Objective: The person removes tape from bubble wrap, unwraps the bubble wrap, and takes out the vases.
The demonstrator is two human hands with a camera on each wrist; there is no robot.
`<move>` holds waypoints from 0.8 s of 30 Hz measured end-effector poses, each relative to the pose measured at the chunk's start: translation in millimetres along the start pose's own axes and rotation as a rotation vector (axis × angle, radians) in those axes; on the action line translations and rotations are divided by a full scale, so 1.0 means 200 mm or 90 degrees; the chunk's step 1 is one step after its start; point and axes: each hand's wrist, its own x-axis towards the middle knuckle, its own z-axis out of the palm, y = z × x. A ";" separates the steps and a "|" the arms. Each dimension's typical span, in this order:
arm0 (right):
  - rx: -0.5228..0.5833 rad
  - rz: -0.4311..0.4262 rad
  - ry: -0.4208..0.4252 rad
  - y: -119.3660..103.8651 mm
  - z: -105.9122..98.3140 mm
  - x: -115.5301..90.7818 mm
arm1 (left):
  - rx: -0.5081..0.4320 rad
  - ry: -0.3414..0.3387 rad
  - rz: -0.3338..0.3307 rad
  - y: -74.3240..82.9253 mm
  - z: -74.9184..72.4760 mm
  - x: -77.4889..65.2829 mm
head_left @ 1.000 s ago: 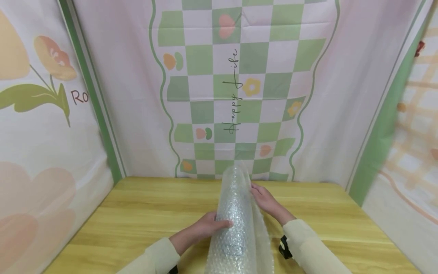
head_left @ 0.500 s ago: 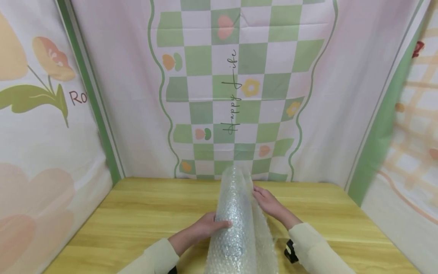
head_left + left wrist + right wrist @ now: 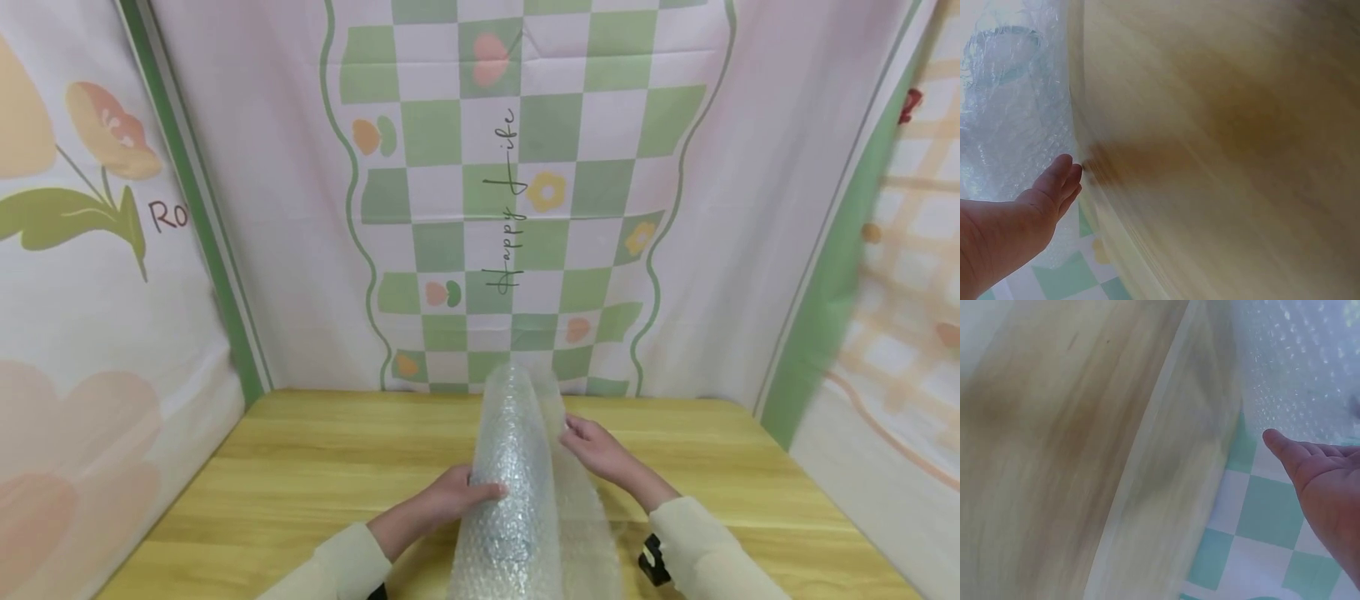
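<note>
A roll of clear bubble wrap [image 3: 513,492] lies lengthwise over the middle of the table, its near end running out of the head view. From the left side my left hand [image 3: 452,493] holds it, thumb across the top and the other fingers partly hidden by the roll. To the right hangs a loose flap [image 3: 587,533] of the wrap, and my right hand [image 3: 597,450] pinches its outer edge near the far end. The left wrist view shows the left hand [image 3: 1041,203] against the wrap. In the right wrist view, dotted bubbles show on the wrap [image 3: 1297,369] above my right thumb.
The wood-grain table [image 3: 322,467] reaches back to a hanging cloth [image 3: 491,192] with green and white checks. Printed side cloths [image 3: 90,317] stand at left and right. A black wrist device [image 3: 654,560] sits below the right sleeve [image 3: 705,542].
My right hand has moved right and slightly toward me, drawing the loose flap wider away from the roll. My left hand keeps its hold in about the same place.
</note>
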 end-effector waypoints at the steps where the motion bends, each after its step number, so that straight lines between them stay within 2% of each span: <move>1: -0.007 0.003 -0.001 0.00 0.00 -0.01 | 0.000 0.001 0.001 0.00 0.00 0.00; 18: -0.049 0.017 -0.023 0.05 -0.03 -0.08 | 0.000 -0.009 0.005 -0.02 -0.01 0.01; 24: -0.082 0.005 -0.025 0.08 -0.04 -0.11 | 0.012 -0.007 0.003 -0.02 -0.01 0.01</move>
